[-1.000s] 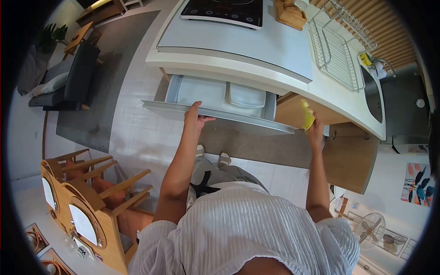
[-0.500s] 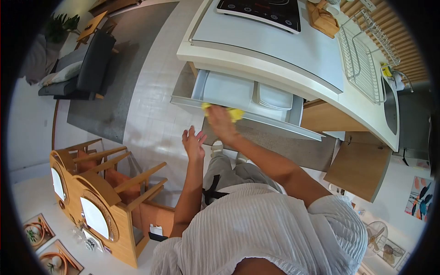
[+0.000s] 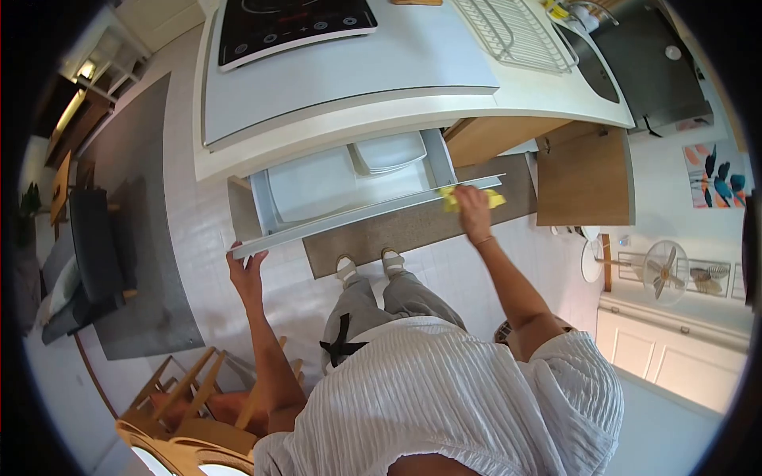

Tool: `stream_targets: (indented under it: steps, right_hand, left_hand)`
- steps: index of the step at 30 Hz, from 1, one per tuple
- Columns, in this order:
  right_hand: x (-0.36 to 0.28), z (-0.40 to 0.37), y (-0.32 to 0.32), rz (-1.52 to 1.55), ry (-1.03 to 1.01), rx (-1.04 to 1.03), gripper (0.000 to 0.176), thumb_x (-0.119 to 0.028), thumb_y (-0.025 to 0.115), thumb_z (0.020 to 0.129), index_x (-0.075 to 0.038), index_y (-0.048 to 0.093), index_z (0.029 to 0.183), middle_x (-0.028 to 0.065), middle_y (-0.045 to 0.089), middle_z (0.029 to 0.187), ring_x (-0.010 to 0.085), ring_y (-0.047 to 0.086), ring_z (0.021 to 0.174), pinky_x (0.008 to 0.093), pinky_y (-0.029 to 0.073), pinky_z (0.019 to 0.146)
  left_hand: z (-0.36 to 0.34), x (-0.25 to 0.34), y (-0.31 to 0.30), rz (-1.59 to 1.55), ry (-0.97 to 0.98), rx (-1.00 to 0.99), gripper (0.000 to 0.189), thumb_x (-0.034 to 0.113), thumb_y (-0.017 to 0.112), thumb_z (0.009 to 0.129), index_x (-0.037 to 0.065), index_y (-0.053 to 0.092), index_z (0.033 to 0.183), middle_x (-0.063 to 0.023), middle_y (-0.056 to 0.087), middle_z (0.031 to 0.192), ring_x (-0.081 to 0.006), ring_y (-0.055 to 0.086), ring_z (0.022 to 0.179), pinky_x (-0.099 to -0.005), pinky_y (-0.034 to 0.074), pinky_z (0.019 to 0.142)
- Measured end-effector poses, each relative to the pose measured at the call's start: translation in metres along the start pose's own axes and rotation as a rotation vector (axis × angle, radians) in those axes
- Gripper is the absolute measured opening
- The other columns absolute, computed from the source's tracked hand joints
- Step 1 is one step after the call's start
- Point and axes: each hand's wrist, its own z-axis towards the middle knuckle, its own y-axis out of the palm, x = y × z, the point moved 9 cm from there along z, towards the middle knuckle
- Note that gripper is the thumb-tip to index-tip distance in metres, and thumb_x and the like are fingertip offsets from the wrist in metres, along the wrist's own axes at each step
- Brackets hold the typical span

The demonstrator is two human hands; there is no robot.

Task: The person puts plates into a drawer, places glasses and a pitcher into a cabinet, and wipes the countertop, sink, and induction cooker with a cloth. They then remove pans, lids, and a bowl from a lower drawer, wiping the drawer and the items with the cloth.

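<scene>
A drawer (image 3: pixel 365 208) is pulled out of the white kitchen counter, with white plates (image 3: pixel 389 151) stacked inside toward its right. My left hand (image 3: pixel 248 270) grips the left end of the drawer's front panel, fingers over the top edge and thumb on the near side. Near the panel's right end, my right hand (image 3: pixel 475 213) presses a crumpled yellow cloth (image 3: pixel 494 198) against the top edge. Part of the cloth is hidden under the fingers.
An induction cooktop (image 3: pixel 298 28) sits on the counter, with a wire dish rack (image 3: pixel 516 36) and a sink (image 3: pixel 587 59) to its right. A cabinet door (image 3: pixel 586 178) hangs open right of the drawer. Wooden chairs (image 3: pixel 198 397) stand behind at left.
My right hand has slid the cloth from the left part of the drawer front to its right end. My left hand, free before, has taken hold of the left end. The view has shifted right.
</scene>
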Motion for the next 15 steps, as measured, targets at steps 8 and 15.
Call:
stream_targets:
  steps: [8,15]
  right_hand:
    - [0.143,-0.079,-0.018,0.184,0.812,0.4,0.043,0.005,0.059,0.072,-0.006,0.052,0.113,0.0089,0.055,0.106,0.0251,0.051,0.099,0.0359,0.04,0.087]
    - [0.126,-0.034,0.051,1.209,0.889,0.214,0.055,-0.003,0.069,0.071,0.0,0.047,0.122,0.0057,0.056,0.1,0.0154,0.056,0.09,0.0273,0.046,0.08]
  left_hand:
    - [0.007,-0.025,-0.002,-0.077,0.113,-0.056,0.029,0.001,0.055,0.085,-0.004,0.049,0.113,-0.0103,0.057,0.103,-0.0175,0.057,0.095,-0.0281,0.048,0.083]
    - [0.016,-0.01,0.003,0.075,0.199,0.059,0.028,-0.001,0.053,0.086,-0.005,0.047,0.113,-0.0101,0.058,0.1,-0.0145,0.058,0.09,-0.0253,0.047,0.08]
